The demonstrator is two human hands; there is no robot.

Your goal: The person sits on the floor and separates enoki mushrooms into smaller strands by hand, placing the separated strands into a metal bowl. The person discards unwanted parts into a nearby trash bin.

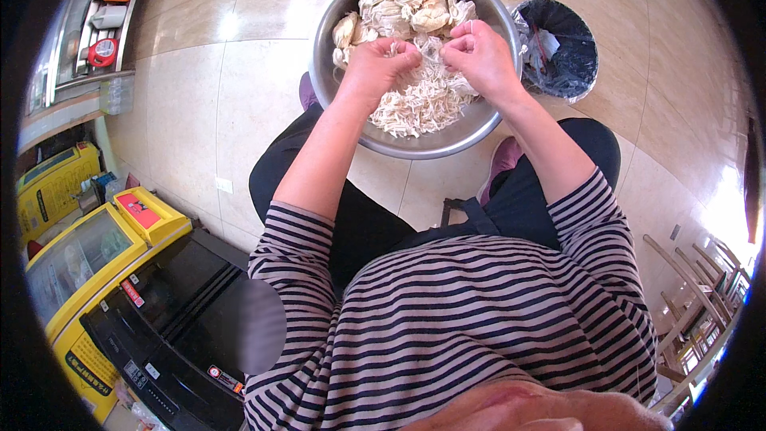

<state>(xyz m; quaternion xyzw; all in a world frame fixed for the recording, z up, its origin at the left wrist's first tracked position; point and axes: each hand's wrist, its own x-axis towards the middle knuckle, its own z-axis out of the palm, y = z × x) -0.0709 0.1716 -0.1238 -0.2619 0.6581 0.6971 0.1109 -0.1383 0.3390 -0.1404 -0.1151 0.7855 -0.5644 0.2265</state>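
A wide stainless-steel basin (413, 151) rests between my knees, close above the tiled floor. Pale, wrinkled clumps (389, 15) of a fibrous food, which look like mushrooms, fill its far side. Thin torn shreds (419, 108) of the same pale stuff are heaped on the near side. Over the middle of the basin, my left hand (383, 69) pinches a pale piece between thumb and fingers. My right hand (482, 60) faces it, thumb and fingertips pinched at a thin, whitish piece (428, 51) in the gap between the hands. Fingers partly hide what each holds.
A bin (574, 48) lined with a dark bag stands right of the basin. On the left are a shelf (122, 12) with bottles, a yellow glass-topped freezer (84, 257) and a black chest-like appliance (173, 317). Wooden chairs (688, 305) stand at the lower right.
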